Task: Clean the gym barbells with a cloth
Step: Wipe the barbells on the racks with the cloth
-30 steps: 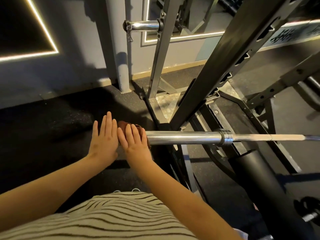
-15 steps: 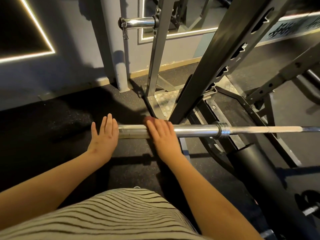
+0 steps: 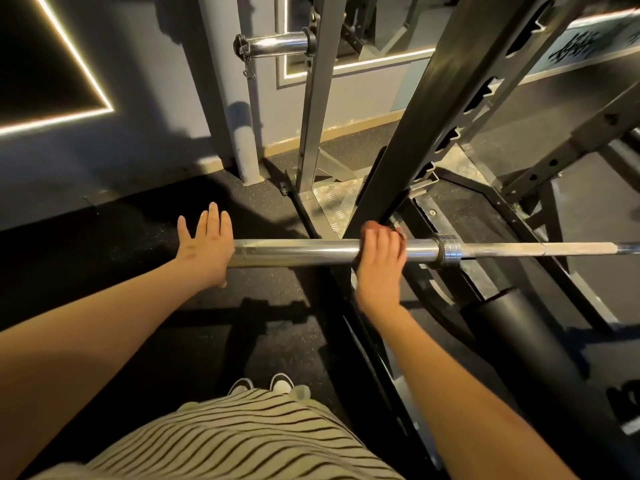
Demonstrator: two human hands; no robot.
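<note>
Resting level at about waist height, the barbell (image 3: 294,252) runs from the middle of the view out past the right edge. Its thick sleeve is a smooth, polished chrome cylinder. A ridged steel collar (image 3: 448,252) ends the sleeve, and beyond it the thinner shaft looks dull and rough.

The left grip (image 3: 204,247), a bare hand, is spread flat. Its fingers are straight and close together, the thumb is held apart, and the palm presses on the sleeve's free end.

The right grip (image 3: 379,259) curls over the top of the sleeve close to the collar, pinching the cloth (image 3: 370,226) against the metal. The cloth is a soft reddish-brown wad. Only its crumpled edge shows past the fingertips, so its full shape cannot be told.

Behind the bar rises a dark, matte rack (image 3: 450,98) upright of square section, cut with notched slots. It stands on a diamond-pattern plate (image 3: 336,202). The floor (image 3: 104,254) is black, speckled rubber.

Higher up, a second chrome sleeve (image 3: 273,45) juts from a grey post and carries a wire clip. A black round pad (image 3: 519,341) lies low on the right. A striped shirt (image 3: 242,438) and two shoe tips (image 3: 263,384) fill the bottom.
</note>
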